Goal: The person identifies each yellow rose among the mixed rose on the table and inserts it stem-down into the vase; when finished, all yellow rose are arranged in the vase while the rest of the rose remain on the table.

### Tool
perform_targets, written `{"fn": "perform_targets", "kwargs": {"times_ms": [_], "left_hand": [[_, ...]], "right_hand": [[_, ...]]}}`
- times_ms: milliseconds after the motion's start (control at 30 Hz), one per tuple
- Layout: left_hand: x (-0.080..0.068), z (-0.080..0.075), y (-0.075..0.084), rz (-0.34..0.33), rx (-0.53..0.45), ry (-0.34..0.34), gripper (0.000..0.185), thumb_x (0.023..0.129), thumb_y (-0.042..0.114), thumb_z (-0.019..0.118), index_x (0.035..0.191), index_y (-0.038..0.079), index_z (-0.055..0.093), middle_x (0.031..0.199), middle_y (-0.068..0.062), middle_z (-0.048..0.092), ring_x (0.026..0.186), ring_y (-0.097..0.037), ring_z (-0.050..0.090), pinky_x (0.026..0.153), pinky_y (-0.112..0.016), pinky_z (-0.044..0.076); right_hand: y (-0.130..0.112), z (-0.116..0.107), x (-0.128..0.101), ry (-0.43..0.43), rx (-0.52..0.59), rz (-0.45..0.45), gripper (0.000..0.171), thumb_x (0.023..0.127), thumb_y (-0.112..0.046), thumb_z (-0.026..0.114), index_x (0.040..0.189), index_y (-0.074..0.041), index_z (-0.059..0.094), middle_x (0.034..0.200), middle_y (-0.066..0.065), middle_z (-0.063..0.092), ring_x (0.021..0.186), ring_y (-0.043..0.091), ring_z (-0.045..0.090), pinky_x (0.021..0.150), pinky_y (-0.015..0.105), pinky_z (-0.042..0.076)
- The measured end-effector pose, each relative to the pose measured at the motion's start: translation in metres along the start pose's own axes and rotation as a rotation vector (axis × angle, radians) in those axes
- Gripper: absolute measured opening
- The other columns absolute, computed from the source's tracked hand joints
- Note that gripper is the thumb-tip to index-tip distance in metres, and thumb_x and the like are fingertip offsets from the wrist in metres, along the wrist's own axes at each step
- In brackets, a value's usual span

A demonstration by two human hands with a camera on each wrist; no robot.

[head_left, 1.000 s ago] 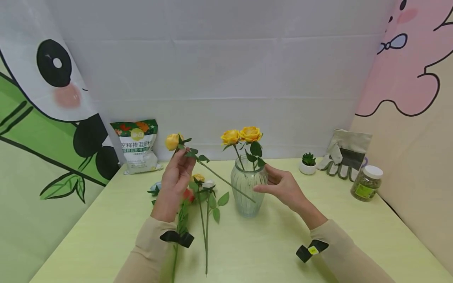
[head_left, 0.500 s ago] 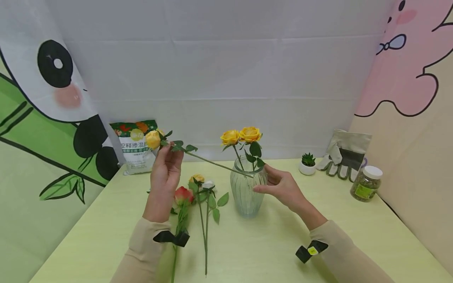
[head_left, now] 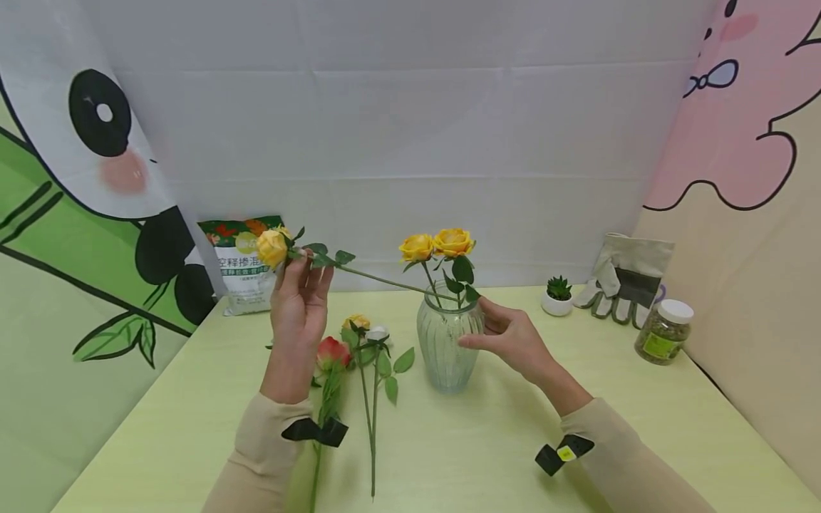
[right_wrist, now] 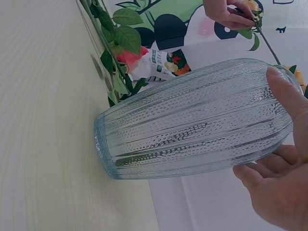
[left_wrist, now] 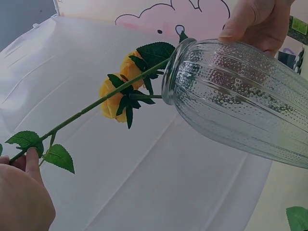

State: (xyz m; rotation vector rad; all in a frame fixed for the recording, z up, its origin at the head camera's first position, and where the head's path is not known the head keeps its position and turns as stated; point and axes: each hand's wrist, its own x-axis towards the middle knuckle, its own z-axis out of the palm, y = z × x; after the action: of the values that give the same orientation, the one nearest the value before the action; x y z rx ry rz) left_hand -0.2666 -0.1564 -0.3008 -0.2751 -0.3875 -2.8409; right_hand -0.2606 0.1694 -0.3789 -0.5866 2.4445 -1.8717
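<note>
Above the mouth of the glass vase, the yellow rose now lies nearly level, its stem tip arriving right at the rim. A second ago that stem slanted down across the front of the glass with the tip low against the vase body; half a second ago it had swung up to the rim, and now the bloom sits higher and further left, so the stem is lined up with the opening rather than beside it. My read: the stem end is about set to enter, though it's not yet down inside. The left hand pinches the stem just below the bloom, fingers curled round it among the leaves. The right hand hasn't budged, thumb and fingers wrapped on the vase's shoulder, steadying it. Two yellow roses already stand in the vase, unchanged.

Moving outward: on the pale green worktop, just left of the vase, a red rose and other loose stems lie flat. Further back, a fertiliser bag leans at the wall. Off to the right, a small potted succulent, grey gardening gloves and a lidded jar. Behind, a white backdrop with a panda cartoon on the left panel and a pink one on the right.
</note>
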Motion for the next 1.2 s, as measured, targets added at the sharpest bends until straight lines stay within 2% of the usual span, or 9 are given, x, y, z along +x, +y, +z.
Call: {"fn": "perform_targets", "kwargs": {"times_ms": [300,700,800,933,1033,1200], "left_hand": [[-0.007,0.010,-0.002,0.099,0.100,-0.083,0.008,0.094,-0.005,0.066,0.095,-0.003,0.074,0.094,-0.014,0.068,0.086,-0.025,0.069,0.076,-0.037,0.062],[-0.009,0.012,-0.008,0.195,0.194,-0.167,0.013,0.094,-0.009,0.063,0.094,-0.003,0.075,0.091,-0.013,0.070,0.087,-0.025,0.070,0.077,-0.039,0.062],[-0.010,0.013,-0.010,0.228,0.250,-0.196,0.015,0.095,-0.007,0.063,0.093,-0.001,0.076,0.091,-0.011,0.070,0.088,-0.024,0.070,0.079,-0.038,0.062],[-0.012,0.016,-0.010,0.260,0.276,-0.249,0.016,0.096,-0.008,0.062,0.093,-0.002,0.076,0.093,-0.012,0.068,0.089,-0.024,0.069,0.079,-0.038,0.061],[-0.014,0.018,-0.009,0.270,0.259,-0.286,0.014,0.094,-0.010,0.062,0.094,-0.006,0.075,0.093,-0.015,0.068,0.088,-0.026,0.069,0.079,-0.039,0.061],[-0.019,0.024,-0.007,0.303,0.266,-0.320,0.011,0.093,-0.012,0.063,0.095,-0.010,0.073,0.096,-0.017,0.066,0.088,-0.027,0.069,0.077,-0.039,0.062]], "right_hand": [[0.000,0.000,0.001,-0.008,0.015,-0.002,0.093,0.083,-0.029,0.085,0.155,-0.003,0.031,0.159,0.012,0.031,0.140,0.031,0.041,0.109,0.043,0.042],[0.002,0.001,0.001,-0.015,0.032,-0.008,0.093,0.083,-0.028,0.085,0.155,-0.004,0.031,0.159,0.011,0.031,0.139,0.030,0.041,0.108,0.042,0.042],[0.001,0.001,0.000,-0.013,0.032,-0.010,0.093,0.083,-0.028,0.085,0.155,-0.004,0.031,0.159,0.011,0.031,0.139,0.030,0.042,0.107,0.042,0.043],[0.000,0.002,0.000,-0.007,0.032,-0.007,0.095,0.082,-0.029,0.086,0.156,-0.004,0.031,0.158,0.010,0.033,0.137,0.028,0.044,0.106,0.040,0.045],[0.000,0.002,0.000,-0.004,0.029,-0.004,0.096,0.081,-0.030,0.086,0.156,-0.005,0.031,0.158,0.009,0.035,0.137,0.026,0.046,0.105,0.039,0.045],[0.000,0.001,0.000,-0.002,0.028,-0.008,0.096,0.081,-0.030,0.086,0.156,-0.005,0.030,0.157,0.010,0.035,0.136,0.027,0.046,0.106,0.041,0.045]]}}
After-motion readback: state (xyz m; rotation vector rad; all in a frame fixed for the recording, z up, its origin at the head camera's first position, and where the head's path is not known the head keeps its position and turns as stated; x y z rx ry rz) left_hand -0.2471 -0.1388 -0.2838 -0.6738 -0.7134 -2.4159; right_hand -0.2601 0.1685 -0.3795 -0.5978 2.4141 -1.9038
